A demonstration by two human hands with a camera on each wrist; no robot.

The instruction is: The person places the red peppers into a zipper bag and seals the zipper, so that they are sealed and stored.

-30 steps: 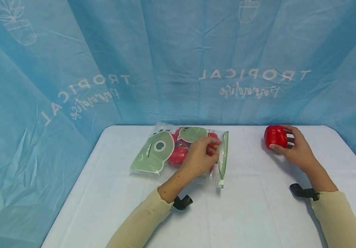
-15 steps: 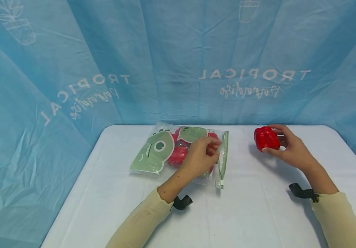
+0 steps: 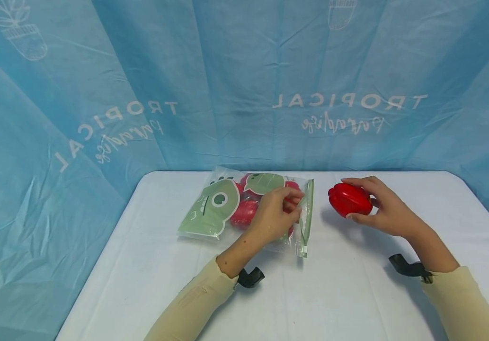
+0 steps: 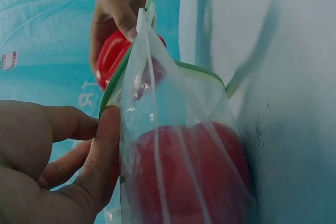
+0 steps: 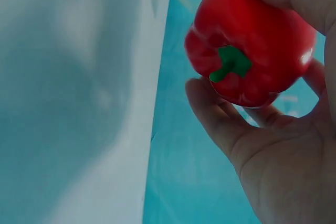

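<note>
A red bell pepper (image 3: 348, 199) with a green stem, plainly seen in the right wrist view (image 5: 252, 35), is held above the table by my right hand (image 3: 385, 206), thumb on one side and fingers on the other. To its left lies a clear zip bag (image 3: 203, 215) printed with green monster faces, with red peppers (image 4: 189, 171) inside. My left hand (image 3: 276, 213) pinches the upper layer of the bag near its green-edged mouth (image 4: 202, 72), which gapes in the left wrist view. Part of the bag's contents is hidden behind my left hand.
A white-covered table (image 3: 338, 293) bears the bag. Behind it and along the sides hangs a blue curtain (image 3: 244, 85) with mirrored lettering. Each wrist carries a black camera mount (image 3: 250, 278).
My right hand has moved left with the bell pepper, closer to the bag's mouth, and the pepper has turned sideways. My left hand and the bag have stayed in place.
</note>
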